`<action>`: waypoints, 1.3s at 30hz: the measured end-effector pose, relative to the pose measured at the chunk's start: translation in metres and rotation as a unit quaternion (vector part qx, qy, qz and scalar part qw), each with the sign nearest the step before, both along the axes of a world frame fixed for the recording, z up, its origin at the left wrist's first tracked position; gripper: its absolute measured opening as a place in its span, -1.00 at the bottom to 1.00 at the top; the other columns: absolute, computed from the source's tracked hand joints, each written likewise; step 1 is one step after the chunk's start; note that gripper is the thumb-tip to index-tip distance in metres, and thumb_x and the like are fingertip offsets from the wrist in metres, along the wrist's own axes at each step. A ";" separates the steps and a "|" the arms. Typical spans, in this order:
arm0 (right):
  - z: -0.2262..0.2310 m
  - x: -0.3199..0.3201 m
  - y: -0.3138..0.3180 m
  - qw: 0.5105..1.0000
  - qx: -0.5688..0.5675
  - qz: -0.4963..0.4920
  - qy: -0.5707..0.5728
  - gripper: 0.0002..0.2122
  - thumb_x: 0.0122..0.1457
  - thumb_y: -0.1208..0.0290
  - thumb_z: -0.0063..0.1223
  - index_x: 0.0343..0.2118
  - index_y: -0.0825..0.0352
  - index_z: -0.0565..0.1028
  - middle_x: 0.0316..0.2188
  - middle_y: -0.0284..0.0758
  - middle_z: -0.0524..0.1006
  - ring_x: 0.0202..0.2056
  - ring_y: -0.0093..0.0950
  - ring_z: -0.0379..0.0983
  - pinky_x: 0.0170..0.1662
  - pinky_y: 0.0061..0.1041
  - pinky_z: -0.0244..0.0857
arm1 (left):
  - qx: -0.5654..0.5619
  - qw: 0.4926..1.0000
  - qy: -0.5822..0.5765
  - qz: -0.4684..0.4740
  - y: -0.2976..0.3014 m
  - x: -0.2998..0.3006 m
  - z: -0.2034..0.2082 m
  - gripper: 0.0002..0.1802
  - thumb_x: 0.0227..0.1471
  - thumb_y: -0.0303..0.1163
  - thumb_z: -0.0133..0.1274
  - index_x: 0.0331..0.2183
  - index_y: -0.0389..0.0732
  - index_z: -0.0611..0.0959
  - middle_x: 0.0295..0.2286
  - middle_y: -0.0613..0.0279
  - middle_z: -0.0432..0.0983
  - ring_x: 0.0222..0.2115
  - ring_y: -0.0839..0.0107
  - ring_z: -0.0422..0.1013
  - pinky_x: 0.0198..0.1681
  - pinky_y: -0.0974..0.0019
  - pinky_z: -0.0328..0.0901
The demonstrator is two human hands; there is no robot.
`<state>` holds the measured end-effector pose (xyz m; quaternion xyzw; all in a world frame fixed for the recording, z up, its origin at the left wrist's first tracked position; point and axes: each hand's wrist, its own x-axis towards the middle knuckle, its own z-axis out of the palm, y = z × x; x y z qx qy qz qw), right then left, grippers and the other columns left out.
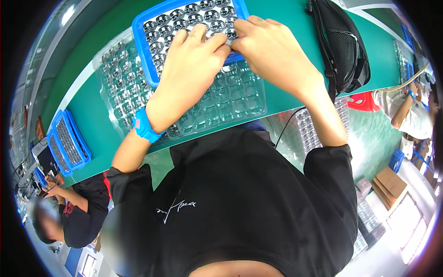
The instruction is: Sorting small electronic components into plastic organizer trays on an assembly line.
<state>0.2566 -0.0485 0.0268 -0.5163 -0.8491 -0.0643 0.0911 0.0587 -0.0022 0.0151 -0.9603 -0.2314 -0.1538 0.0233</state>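
Note:
A blue-rimmed tray [146,60] holds rows of small round shiny dark parts [177,15] on a white insert. My left hand [196,57] lies over the tray's near part, fingers bent and closed, thumb and forefinger pinched together. Beside it, my right hand [272,48] is closed at the tray's near right corner. The fingertips of both hands meet at the near rim; what they hold between them is hidden. Under the tray sits a clear plastic blister tray [235,94] with round pockets. Its left side [122,81] carries more shiny parts.
A black bag [344,46] lies on the green table [286,97] to the right. Blue trays of parts [69,143] stand at the left end. Another person [85,217] works at the far left, and one [413,113] at the far right. A red stool [363,101] stands near the right edge.

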 end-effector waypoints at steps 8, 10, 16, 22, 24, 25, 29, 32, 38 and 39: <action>0.001 0.007 0.002 0.998 -0.050 0.022 0.035 -0.91 0.03 0.47 0.25 -0.39 0.30 0.68 -0.34 -0.34 0.54 -0.21 -0.33 0.53 -0.14 -0.31 0.46 | 0.006 0.999 0.029 -0.038 0.003 0.001 0.007 -0.86 -0.08 -0.44 0.15 -0.39 -0.22 0.72 -0.28 0.29 0.56 -0.13 0.23 0.41 -0.10 0.18 0.26; -0.004 0.006 0.001 0.998 -0.049 0.023 0.032 -0.90 0.04 0.47 0.25 -0.36 0.30 0.68 -0.33 -0.33 0.54 -0.22 -0.32 0.54 -0.14 -0.30 0.46 | 0.011 0.999 0.001 -0.036 0.004 -0.002 -0.001 -0.85 -0.09 -0.45 0.16 -0.38 -0.23 0.72 -0.27 0.26 0.56 -0.12 0.22 0.41 -0.09 0.16 0.27; 0.017 0.018 -0.005 0.983 -0.089 -0.017 0.163 -0.87 0.16 0.41 0.28 -0.27 0.33 0.67 -0.38 -0.29 0.52 -0.34 -0.34 0.53 -0.25 -0.38 0.42 | -0.166 0.968 -0.189 0.013 0.015 -0.028 0.027 -0.74 0.14 -0.25 0.22 -0.35 -0.28 0.67 -0.32 0.07 0.52 -0.23 0.11 0.46 -0.16 0.14 0.37; -0.015 0.084 0.046 0.906 -0.136 -0.172 0.362 -0.72 0.33 0.29 0.16 -0.07 0.42 0.62 -0.31 -0.35 0.63 -0.34 -0.61 0.52 -0.27 -0.55 0.42 | -0.241 0.887 -0.193 0.343 0.039 -0.114 0.010 -0.60 0.25 -0.20 0.17 -0.09 -0.37 0.66 -0.41 0.11 0.67 -0.53 0.42 0.56 -0.45 0.31 0.40; -0.036 0.128 0.078 0.862 -0.137 -0.219 0.437 -0.58 0.33 0.20 0.15 0.04 0.49 0.54 -0.29 -0.24 0.64 -0.31 -0.50 0.61 -0.21 -0.52 0.51 | -0.330 0.859 -0.216 0.327 0.047 -0.118 -0.001 -0.59 0.26 -0.21 0.17 -0.08 -0.39 0.65 -0.42 0.11 0.67 -0.54 0.44 0.55 -0.46 0.34 0.41; -0.049 0.145 0.101 0.864 -0.111 -0.256 0.418 -0.53 0.32 0.15 0.16 0.05 0.53 0.53 -0.22 -0.18 0.65 -0.34 -0.45 0.65 -0.22 -0.50 0.54 | -0.410 0.821 -0.229 0.324 0.048 -0.121 -0.006 -0.58 0.27 -0.21 0.16 -0.08 -0.42 0.64 -0.43 0.10 0.66 -0.55 0.47 0.55 -0.47 0.36 0.41; -0.085 0.189 0.171 0.890 0.022 -0.390 0.234 -0.55 0.21 0.09 0.18 -0.04 0.43 0.61 -0.42 -0.17 0.70 -0.35 -0.41 0.69 -0.17 -0.42 0.53 | -0.516 0.771 -0.248 0.280 0.047 -0.115 -0.020 -0.61 0.28 -0.27 0.18 -0.10 -0.46 0.58 -0.44 0.16 0.65 -0.54 0.55 0.52 -0.52 0.43 0.39; -0.092 0.199 0.199 0.892 0.003 -0.412 0.185 -0.59 0.20 0.07 0.10 -0.15 0.35 0.67 -0.49 -0.18 0.69 -0.40 -0.30 0.69 -0.10 -0.33 0.50 | -0.519 0.762 -0.256 0.290 0.044 -0.114 -0.020 -0.68 0.26 -0.33 0.18 -0.16 -0.44 0.59 -0.44 0.18 0.65 -0.53 0.57 0.52 -0.52 0.44 0.39; -0.087 0.186 0.209 0.842 -0.113 -0.406 0.337 -0.65 0.24 0.23 0.20 -0.08 0.44 0.63 -0.39 -0.24 0.69 -0.60 -0.49 0.60 -0.46 -0.49 0.49 | -0.539 0.752 -0.247 0.290 0.045 -0.113 -0.007 -0.73 0.27 -0.39 0.16 -0.19 -0.46 0.60 -0.43 0.18 0.64 -0.51 0.54 0.54 -0.49 0.40 0.43; -0.087 0.184 0.210 0.842 -0.113 -0.404 0.338 -0.65 0.24 0.23 0.20 -0.08 0.44 0.63 -0.39 -0.24 0.69 -0.60 -0.49 0.60 -0.46 -0.49 0.49 | -0.552 0.747 -0.241 0.283 0.047 -0.114 -0.008 -0.74 0.27 -0.41 0.15 -0.20 -0.47 0.60 -0.42 0.17 0.63 -0.51 0.53 0.55 -0.49 0.40 0.44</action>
